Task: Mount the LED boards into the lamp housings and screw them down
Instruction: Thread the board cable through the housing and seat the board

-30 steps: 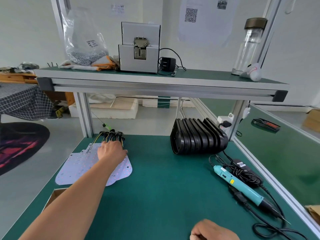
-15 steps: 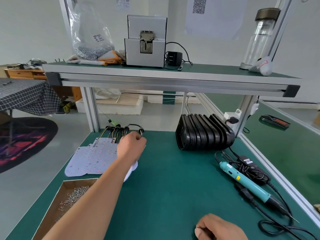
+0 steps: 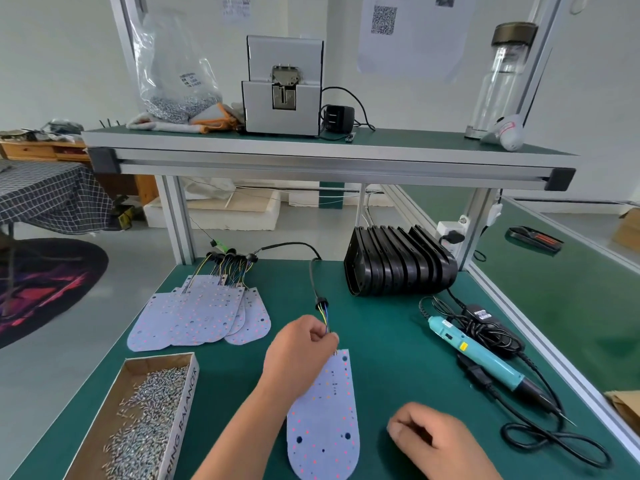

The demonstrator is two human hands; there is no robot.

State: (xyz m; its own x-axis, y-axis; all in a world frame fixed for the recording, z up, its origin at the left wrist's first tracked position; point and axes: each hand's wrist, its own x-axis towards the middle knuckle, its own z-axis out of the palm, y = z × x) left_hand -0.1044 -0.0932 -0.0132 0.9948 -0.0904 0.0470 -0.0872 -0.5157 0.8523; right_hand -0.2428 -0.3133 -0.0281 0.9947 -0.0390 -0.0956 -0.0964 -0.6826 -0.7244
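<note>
While pinched at its wire end, LED board (image 3: 325,420): lay flat on the green mat (image 3: 381,341), centre-near, rounded end toward the person.
Left hand (image 3: 298,351): fingers curled, pinched the coloured wire lead (image 3: 325,317) right at the board's far edge; black cable trailed off toward the back of the bench.
Right hand (image 3: 436,441): rested on the mat just right of the board's rounded end, fingers curled under, blurred; could not tell whether anything was in it.
Key relation: lamp housings (image 3: 398,261) stood stacked on edge at back right, well apart from the board, beyond and right of the left-hand grip.
Long axis: ran near-to-far, far end leaning slightly right, roughly toward the housings.
Nearer hand: left sat closer to the stack but was occupied; right sat on the housings' side, judged the better one for fetching a housing.
Spare boards (image 3: 201,313): fanned pile at back left.
Screws: loose in open cardboard box (image 3: 145,420), near left.
Driver: teal electric screwdriver (image 3: 481,358) lay at right, cord beside it.
Room: upper shelf (image 3: 311,147) carried screw feeder (image 3: 282,88), bag of screws (image 3: 176,71), clear bottle (image 3: 502,74); dark rug on the floor at left.
</note>
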